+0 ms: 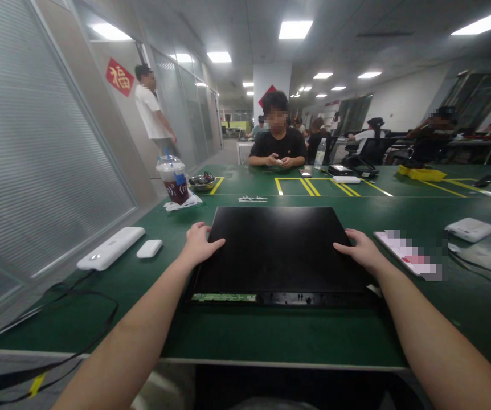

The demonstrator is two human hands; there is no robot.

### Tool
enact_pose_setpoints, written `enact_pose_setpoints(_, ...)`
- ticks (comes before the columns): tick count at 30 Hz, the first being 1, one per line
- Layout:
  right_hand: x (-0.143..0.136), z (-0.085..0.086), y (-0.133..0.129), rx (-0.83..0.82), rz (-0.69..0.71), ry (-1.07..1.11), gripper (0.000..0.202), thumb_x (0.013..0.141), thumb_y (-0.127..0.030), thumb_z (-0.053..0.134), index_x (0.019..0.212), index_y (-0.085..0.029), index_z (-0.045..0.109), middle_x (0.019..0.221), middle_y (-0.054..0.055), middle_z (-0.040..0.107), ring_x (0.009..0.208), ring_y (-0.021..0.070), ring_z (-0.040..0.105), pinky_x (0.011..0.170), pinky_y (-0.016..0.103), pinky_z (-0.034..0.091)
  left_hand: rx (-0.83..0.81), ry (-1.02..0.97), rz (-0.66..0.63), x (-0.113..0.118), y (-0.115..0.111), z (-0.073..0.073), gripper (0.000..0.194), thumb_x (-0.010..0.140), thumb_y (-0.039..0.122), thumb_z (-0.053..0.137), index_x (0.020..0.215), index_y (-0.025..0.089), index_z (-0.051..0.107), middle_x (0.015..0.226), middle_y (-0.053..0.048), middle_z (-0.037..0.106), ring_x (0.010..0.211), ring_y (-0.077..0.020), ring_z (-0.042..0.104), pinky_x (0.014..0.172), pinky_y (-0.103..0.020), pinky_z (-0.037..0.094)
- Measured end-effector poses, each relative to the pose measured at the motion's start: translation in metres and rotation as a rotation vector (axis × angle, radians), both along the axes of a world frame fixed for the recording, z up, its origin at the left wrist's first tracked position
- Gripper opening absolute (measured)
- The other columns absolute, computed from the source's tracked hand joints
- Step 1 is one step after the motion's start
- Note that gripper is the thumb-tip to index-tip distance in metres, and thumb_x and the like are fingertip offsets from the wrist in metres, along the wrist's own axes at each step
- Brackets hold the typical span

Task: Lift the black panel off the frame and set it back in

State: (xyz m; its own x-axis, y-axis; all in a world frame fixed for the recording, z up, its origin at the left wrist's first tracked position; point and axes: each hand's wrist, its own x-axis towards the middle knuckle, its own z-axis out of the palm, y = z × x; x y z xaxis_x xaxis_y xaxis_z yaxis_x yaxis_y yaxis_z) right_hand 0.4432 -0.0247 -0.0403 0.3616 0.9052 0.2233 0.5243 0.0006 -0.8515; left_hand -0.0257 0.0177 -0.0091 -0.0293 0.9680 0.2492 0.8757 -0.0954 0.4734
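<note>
Black and flat, the panel [271, 250] lies on the green surface [288, 336], right in front of the wearer. Both hands are spread at its sides, left hand [200, 245] and right hand [363, 250], each thumb over an edge with the fingers outside; I cannot tell how firmly they press or whether any fingertips reach beneath. Judging by that, the step in hand is steadying or positioning the panel. Any shift would call for even support from both sides, sparing the bare circuit board [224, 297] along its near edge. A white tab [373, 290] shows at its near right corner. Right of the panel lies a phone [408, 256]; left of it, a white case [149, 248]. Beyond its far left corner stands a cup [177, 185], and beyond its far edge sits a person [277, 145].
</note>
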Motion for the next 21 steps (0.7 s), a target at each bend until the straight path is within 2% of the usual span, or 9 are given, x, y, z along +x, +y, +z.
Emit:
enact_pose_setpoints(4,0.002,-0.007,0.003,-0.019,0.039,-0.006,0.036,0.054,-0.042,0.085,0.082,-0.023,0.073,0.129,0.010,0.063,0.131,0.0353,0.050,0.114,0.052,0.033,-0.040,0.065,-0.021,0.001,0.000,-0.004,0.048,0.072,0.053,0.066,0.102,0.016,0.066,0.138,-0.020,0.050,0.134,-0.0396,0.042,0.114,-0.047,0.030)
enact_pose_setpoints(10,0.002,-0.008,0.004,-0.024,0.030,-0.008,0.034,0.053,-0.043,0.085,0.079,-0.024,0.073,0.127,0.010,0.065,0.130,0.0367,0.050,0.113,0.053,0.033,-0.071,0.100,-0.026,0.003,0.002,-0.010,0.045,0.071,0.052,0.065,0.096,0.015,0.068,0.138,-0.022,0.051,0.132,-0.0427,0.043,0.112,-0.048,0.032)
enact_pose_setpoints(15,0.004,-0.010,0.005,-0.050,0.039,-0.031,0.034,0.054,-0.043,0.083,0.080,-0.023,0.073,0.130,0.011,0.065,0.128,0.0373,0.052,0.111,0.053,0.035,-0.133,0.172,-0.080,0.008,0.000,-0.015,0.051,0.080,0.050,0.055,0.110,0.009,0.066,0.136,-0.027,0.053,0.128,-0.0409,0.049,0.108,-0.047,0.036)
enact_pose_setpoints(21,0.009,-0.018,0.009,-0.069,0.017,-0.088,0.036,0.052,-0.043,0.084,0.077,-0.022,0.071,0.128,0.015,0.065,0.126,0.0377,0.054,0.110,0.054,0.036,-0.141,0.231,-0.063,0.016,-0.008,-0.020,0.048,0.087,0.044,0.050,0.121,0.012,0.062,0.144,-0.024,0.050,0.134,-0.0401,0.045,0.107,-0.049,0.036)
